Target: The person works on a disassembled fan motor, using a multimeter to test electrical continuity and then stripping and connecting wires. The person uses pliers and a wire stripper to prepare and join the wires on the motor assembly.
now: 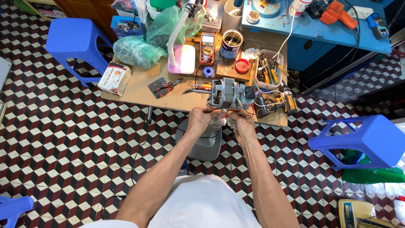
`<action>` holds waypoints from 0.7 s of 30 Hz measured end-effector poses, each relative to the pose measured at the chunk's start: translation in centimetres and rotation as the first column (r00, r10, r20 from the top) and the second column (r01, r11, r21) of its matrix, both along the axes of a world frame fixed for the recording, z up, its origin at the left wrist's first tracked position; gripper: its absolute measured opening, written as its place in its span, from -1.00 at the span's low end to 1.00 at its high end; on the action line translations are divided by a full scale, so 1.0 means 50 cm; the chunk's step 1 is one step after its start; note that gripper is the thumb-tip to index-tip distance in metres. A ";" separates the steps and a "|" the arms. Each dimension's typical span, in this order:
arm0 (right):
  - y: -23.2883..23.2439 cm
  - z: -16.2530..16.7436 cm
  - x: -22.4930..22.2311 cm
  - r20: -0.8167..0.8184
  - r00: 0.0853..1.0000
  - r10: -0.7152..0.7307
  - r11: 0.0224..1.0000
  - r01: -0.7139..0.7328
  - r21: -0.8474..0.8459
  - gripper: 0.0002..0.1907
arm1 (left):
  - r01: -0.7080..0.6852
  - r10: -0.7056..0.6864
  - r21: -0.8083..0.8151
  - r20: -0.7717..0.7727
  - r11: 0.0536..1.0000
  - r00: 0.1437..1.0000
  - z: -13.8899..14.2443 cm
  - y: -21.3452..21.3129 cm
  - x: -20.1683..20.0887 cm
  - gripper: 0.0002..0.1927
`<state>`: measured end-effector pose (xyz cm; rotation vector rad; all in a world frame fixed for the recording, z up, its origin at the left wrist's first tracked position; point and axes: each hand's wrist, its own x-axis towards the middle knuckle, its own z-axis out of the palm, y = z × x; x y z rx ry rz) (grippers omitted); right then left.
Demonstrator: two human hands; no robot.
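A floor of red, black and white cube-pattern tiles spreads under a low, cluttered bench (pixel 139 90), with blue stools (pixel 76 40) standing around it. At the bench's near edge sits a grey motor (pixel 225 93), and everything else is placed from it: red-handled pliers (pixel 165 87) to its left, a multimeter (pixel 207 45) and a tin can (pixel 231 43) beyond it, a clear tray of tools (pixel 270 67) beyond and to its right, a cordless drill (pixel 280 103) just to its right.

Both hands work at the motor's near face. The left hand (pixel 201 118) is curled with its fingertips pinched at the lower edge of the housing; the right hand (pixel 241 122) is closed around a small pale part just below the motor, though what that part is cannot be told. Thin red and black wires (pixel 249 103) trail from the motor's right side toward the drill.

The motor looks heavy and rests very close to the edge, partly over open floor. A pull toward the person could probably tip it off onto the tiles or the grey seat (pixel 206 141) below. The loose wires could snag on a finger or on the drill and tear at their joints. A small part slipping from the right hand would likely be lost among the busy tiles.

The motor shows a ribbed metal body, pale grey, with a darker block at its right end.
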<state>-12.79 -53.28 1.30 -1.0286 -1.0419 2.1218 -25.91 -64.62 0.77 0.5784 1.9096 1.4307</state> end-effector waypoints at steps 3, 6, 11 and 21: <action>0.001 -0.002 0.000 0.011 1.000 -0.003 1.000 0.003 0.007 -0.85 | 0.019 -0.019 -0.044 -0.009 0.999 1.000 0.006 -0.001 0.000 -0.69; -0.001 -0.002 0.002 -0.009 1.000 0.013 0.999 -0.013 0.034 -0.85 | 0.018 -0.016 -0.061 0.032 0.998 0.999 0.003 0.000 0.000 -0.69; -0.004 0.004 0.003 -0.012 0.999 0.036 0.999 -0.036 0.031 -0.86 | 0.032 -0.033 0.014 0.125 0.999 0.992 -0.017 0.001 0.000 -0.68; -0.010 -0.002 0.005 -0.063 0.997 0.051 0.997 -0.048 0.054 -0.85 | 0.015 0.004 -0.042 0.415 0.999 0.910 -0.013 0.005 0.009 -0.71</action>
